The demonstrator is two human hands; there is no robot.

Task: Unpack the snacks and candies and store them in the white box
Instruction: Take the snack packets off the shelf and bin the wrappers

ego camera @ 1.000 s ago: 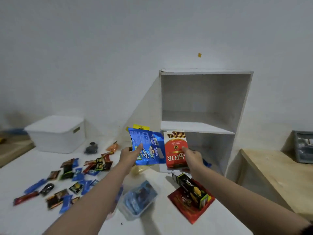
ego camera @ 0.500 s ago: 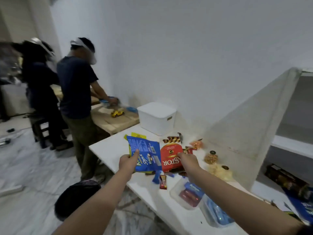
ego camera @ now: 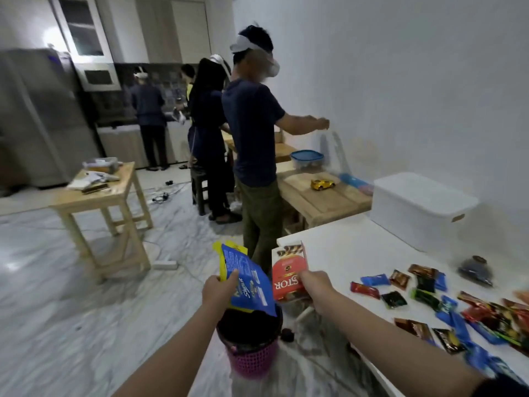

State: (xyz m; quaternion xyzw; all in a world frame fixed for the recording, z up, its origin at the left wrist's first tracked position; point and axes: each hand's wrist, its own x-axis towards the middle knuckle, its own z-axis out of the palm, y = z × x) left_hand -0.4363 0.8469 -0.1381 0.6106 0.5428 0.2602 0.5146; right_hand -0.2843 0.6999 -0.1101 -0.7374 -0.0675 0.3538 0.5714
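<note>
Gripping blue wrapper (ego camera: 249, 282) in left hand (ego camera: 219, 290), red box (ego camera: 287, 272) pinched in right hand (ego camera: 315, 285), above bin (ego camera: 249, 339)

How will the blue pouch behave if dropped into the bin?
Blue pouch looks flat and creased, so probably empty, light and floppy. Left hand pinches one edge; it may flutter sideways rather than fall straight into the bin.

The desk (ego camera: 357, 242) occupies the right side. The lidded box (ego camera: 420, 207) stands at its far end against the wall. Loose snack packets (ego camera: 423, 287) lie scattered on the desk nearer the viewer. A bin (ego camera: 249, 339) stands on the floor left of the desk edge. The left hand (ego camera: 219, 289) holds a pouch (ego camera: 246, 279) above the bin. The right hand (ego camera: 316, 285) holds a carton (ego camera: 287, 270) just right of the pouch. A wooden bench (ego camera: 320, 196) stands behind the desk.
</note>
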